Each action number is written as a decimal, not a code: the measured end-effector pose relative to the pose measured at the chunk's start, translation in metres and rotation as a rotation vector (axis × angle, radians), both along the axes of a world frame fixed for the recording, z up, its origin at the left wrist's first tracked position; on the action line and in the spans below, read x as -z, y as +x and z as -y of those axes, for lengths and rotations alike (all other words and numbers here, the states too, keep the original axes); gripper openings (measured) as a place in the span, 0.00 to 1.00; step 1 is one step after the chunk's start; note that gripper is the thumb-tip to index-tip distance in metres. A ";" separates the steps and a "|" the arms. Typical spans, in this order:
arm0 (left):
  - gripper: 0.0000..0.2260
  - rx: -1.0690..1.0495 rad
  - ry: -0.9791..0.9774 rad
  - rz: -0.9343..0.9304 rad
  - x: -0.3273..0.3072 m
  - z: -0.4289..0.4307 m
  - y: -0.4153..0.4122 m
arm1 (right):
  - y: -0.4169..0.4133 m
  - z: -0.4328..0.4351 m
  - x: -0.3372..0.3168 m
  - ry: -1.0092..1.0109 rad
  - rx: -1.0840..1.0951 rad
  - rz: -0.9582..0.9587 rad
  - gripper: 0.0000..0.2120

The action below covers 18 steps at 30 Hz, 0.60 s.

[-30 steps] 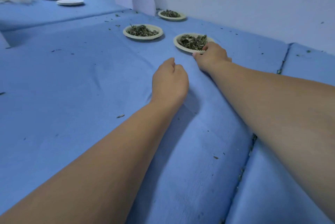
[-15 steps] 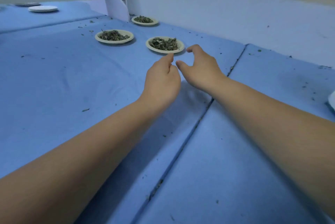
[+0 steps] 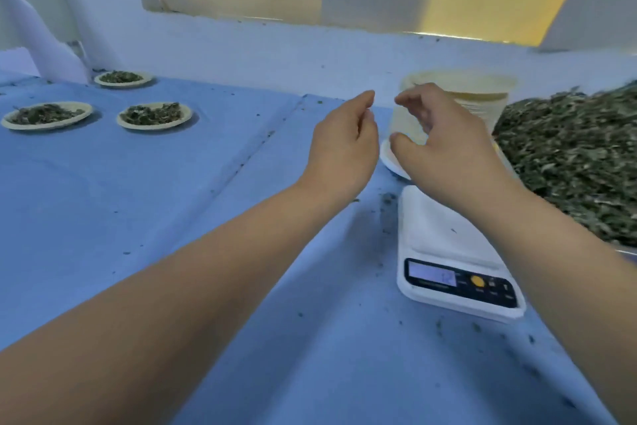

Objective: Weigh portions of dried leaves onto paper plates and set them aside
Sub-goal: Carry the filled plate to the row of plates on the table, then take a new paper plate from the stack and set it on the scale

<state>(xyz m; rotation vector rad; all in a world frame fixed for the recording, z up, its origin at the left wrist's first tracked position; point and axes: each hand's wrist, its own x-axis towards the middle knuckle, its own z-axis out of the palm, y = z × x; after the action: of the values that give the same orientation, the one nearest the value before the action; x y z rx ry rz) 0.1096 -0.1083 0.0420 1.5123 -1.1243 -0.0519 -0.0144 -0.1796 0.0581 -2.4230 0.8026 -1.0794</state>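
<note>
Three paper plates of dried leaves sit on the blue cloth at the left: one (image 3: 153, 115), one (image 3: 47, 114) and one farther back (image 3: 123, 78). A white kitchen scale (image 3: 455, 252) lies bare at the right. Behind it stands a stack of empty paper plates (image 3: 462, 94), with one loose plate (image 3: 393, 161) at its foot. A large heap of dried leaves (image 3: 572, 156) fills the right edge. My left hand (image 3: 344, 145) and my right hand (image 3: 444, 145) hover in the air in front of the stack, fingers relaxed, holding nothing.
A white wall ledge (image 3: 310, 49) runs along the back. A seam (image 3: 262, 138) divides the blue cloth. Leaf crumbs are scattered around the scale. A white post (image 3: 41, 42) rises at the far left.
My right hand let go of the filled plate at the left. Both hands and my view swung right toward the scale and the plate stack.
</note>
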 end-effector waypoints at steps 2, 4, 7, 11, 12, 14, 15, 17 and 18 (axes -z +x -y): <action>0.16 0.034 -0.003 0.114 -0.004 0.017 -0.023 | -0.044 0.016 0.009 0.001 0.065 -0.026 0.20; 0.14 0.053 -0.003 0.256 -0.009 0.034 -0.041 | -0.083 0.034 0.020 0.000 0.147 -0.069 0.21; 0.16 0.013 0.059 0.479 -0.018 0.064 -0.056 | -0.131 0.067 0.035 0.017 0.282 -0.141 0.19; 0.18 -0.051 0.174 0.765 -0.032 0.102 -0.063 | -0.174 0.098 0.059 0.018 0.415 -0.285 0.16; 0.18 -0.065 0.204 0.826 -0.035 0.111 -0.064 | -0.180 0.103 0.065 0.020 0.450 -0.346 0.16; 0.17 -0.077 0.254 0.908 -0.043 0.127 -0.066 | -0.184 0.108 0.074 0.043 0.516 -0.516 0.20; 0.16 -0.079 0.277 0.930 -0.046 0.133 -0.067 | -0.184 0.109 0.076 0.050 0.527 -0.579 0.22; 0.15 -0.076 0.339 0.927 -0.051 0.144 -0.068 | -0.183 0.109 0.077 0.038 0.499 -0.636 0.26; 0.16 -0.074 0.380 0.895 -0.053 0.149 -0.068 | -0.182 0.109 0.077 0.022 0.480 -0.650 0.28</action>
<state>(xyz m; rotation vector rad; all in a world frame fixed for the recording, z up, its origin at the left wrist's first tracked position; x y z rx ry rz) 0.0411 -0.2568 0.0953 1.9839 -1.8285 0.5387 -0.1968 -0.2882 -0.0191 -2.6485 1.6500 -0.3782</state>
